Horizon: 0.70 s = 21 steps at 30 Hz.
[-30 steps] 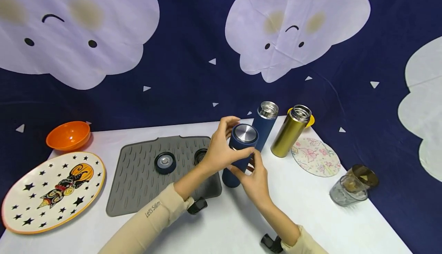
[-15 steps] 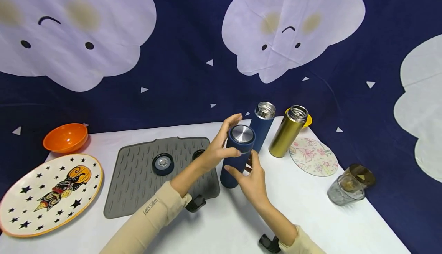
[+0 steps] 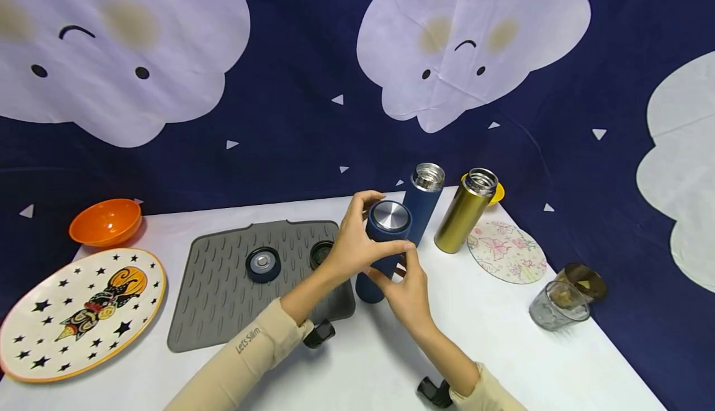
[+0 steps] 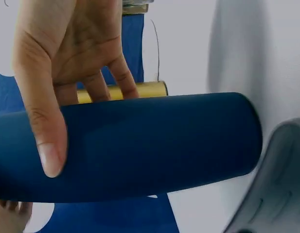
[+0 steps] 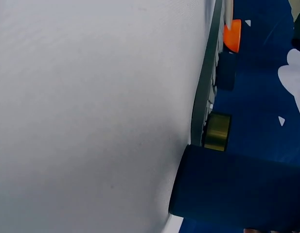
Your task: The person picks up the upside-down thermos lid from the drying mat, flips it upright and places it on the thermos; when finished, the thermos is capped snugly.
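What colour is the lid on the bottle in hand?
The lid is silver on top and dark blue around the edge; the head view shows it best.

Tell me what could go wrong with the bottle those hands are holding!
Two things, maybe. The left hand and right hand grip the capped blue bottle close to the open blue bottle behind it, so a bump might tip that one over. And the lid is on top, but I can't tell if it's tight, so it might come loose if someone lifts the bottle by it.
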{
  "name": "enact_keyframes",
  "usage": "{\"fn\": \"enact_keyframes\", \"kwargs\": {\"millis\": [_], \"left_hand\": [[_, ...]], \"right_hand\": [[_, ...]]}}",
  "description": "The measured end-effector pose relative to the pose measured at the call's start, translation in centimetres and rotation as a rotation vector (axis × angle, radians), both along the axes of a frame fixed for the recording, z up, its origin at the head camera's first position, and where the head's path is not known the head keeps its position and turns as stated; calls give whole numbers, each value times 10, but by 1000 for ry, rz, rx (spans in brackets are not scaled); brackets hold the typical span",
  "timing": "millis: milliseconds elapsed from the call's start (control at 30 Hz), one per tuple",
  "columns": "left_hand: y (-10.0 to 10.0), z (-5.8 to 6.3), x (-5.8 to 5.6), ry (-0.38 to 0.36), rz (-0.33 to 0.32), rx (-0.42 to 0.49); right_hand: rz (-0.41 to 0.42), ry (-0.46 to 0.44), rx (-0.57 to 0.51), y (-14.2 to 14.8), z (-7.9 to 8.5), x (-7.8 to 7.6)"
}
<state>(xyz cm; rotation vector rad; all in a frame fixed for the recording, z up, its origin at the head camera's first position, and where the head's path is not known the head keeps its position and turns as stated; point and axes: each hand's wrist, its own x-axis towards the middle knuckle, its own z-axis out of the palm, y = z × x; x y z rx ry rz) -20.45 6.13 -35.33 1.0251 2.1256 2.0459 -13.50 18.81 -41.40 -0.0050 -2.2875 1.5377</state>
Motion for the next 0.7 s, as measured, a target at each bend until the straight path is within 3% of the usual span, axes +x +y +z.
{"fn": "enact_keyframes", "kwargs": {"millis": [167,200,300,367,500,533,633,700], "left_hand": [[-1,1,0,-52,-144,98],[0,1,0,-51,-140,83],[1,1,1,1,-13,-10],[2,1,0,-18,-21,13],[-1,0,-3,-66,-137,99],[-1,0,-3,-66,-128,82],[-2,-1,-3,-7,-15,-17],[-3,-2,-3,-11,-5,-13]], "right_hand": [[1,-4,2,1,0,0],[-1,-5,4,1,0,1],[-1,-3,3,1,0,1],[-1,2,-1,0,0,1],[6,-5,-1,0,0,0],[7,-7,-1,0,-1,0],[5,-11,6,0,-2,0],[7,-11,6,0,-1,0]]}}
